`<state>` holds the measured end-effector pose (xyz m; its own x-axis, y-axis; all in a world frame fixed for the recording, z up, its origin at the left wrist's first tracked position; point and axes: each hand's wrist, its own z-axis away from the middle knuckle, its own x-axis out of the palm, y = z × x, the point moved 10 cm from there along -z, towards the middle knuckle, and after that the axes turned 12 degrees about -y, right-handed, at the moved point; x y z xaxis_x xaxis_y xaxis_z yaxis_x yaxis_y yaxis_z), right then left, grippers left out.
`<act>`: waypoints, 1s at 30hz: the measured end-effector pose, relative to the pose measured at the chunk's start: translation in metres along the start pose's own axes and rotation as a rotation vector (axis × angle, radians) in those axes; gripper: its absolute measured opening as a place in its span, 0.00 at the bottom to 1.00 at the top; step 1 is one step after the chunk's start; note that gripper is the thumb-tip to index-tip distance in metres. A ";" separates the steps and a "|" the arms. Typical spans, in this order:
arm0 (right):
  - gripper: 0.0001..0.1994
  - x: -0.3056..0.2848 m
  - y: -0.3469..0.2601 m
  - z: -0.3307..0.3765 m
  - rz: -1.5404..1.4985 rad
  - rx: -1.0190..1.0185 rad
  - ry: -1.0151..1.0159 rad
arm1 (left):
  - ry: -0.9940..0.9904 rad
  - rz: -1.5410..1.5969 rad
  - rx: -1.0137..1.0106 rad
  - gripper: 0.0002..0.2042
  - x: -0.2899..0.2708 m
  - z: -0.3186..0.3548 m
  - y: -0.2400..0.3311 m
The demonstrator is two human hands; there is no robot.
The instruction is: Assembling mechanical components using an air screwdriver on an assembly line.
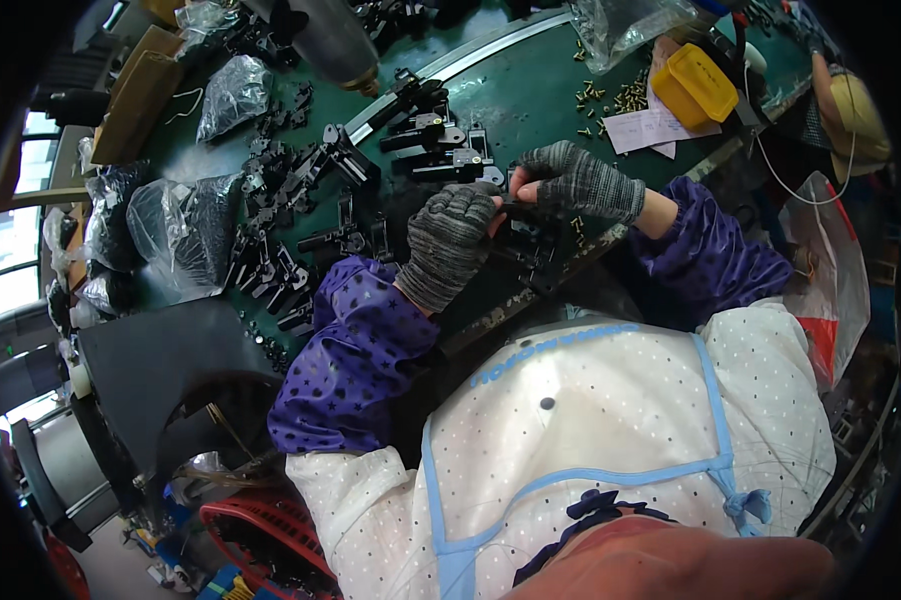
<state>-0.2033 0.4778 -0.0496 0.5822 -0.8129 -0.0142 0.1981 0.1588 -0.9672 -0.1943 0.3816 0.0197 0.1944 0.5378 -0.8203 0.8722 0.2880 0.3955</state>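
Both hands wear grey knitted fingerless gloves and meet near the front edge of the green worktable [515, 85]. My left hand [444, 243] is closed, its thumb and fingertips pinching one end of a small black part. From the right, my right hand [582, 182] pinches at the same spot with thumb and forefinger. The black part [511, 206] is mostly hidden by the fingers. Just below it lies another dark assembly [530, 240]. Beyond the hands are several black hinge-like metal parts [455, 160] with silvery plates.
Heaps of black parts [270, 190] cover the table's left side, beside clear plastic bags [182, 235]. Brass screws [625, 98], paper slips [650, 130] and a yellow bin [695, 85] lie far right. A grey cylindrical tool [330, 45] hangs overhead. A red basket [270, 535] stands lower left.
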 end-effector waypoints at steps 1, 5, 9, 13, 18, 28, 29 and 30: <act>0.09 0.000 -0.002 0.001 0.085 0.005 -0.011 | 0.012 0.017 0.052 0.10 0.003 -0.001 0.002; 0.08 -0.009 0.013 0.016 0.045 0.032 0.020 | -0.035 -0.002 0.103 0.09 0.027 -0.008 0.005; 0.13 0.007 -0.017 0.001 0.287 -0.047 -0.034 | -0.056 -0.048 0.056 0.11 0.003 -0.001 0.005; 0.20 -0.018 -0.096 -0.014 0.661 -0.374 0.290 | -0.104 0.082 -0.172 0.14 0.007 0.008 -0.016; 0.29 -0.010 -0.202 0.000 1.414 -0.955 0.781 | -0.179 0.258 -0.112 0.15 0.026 -0.007 -0.013; 0.16 -0.036 -0.100 0.020 0.642 -0.867 0.494 | -0.066 0.239 -0.096 0.11 0.026 -0.007 -0.014; 0.14 -0.031 -0.096 0.022 0.736 -0.885 0.565 | -0.070 0.240 -0.095 0.11 0.026 -0.006 -0.013; 0.14 -0.028 -0.096 0.020 0.736 -0.887 0.563 | -0.051 0.238 -0.098 0.11 0.023 -0.004 -0.014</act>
<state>-0.2227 0.4967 0.0489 -0.1250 -0.8515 -0.5092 -0.7440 0.4200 -0.5197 -0.2042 0.3931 -0.0033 0.4135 0.5596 -0.7182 0.7520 0.2347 0.6159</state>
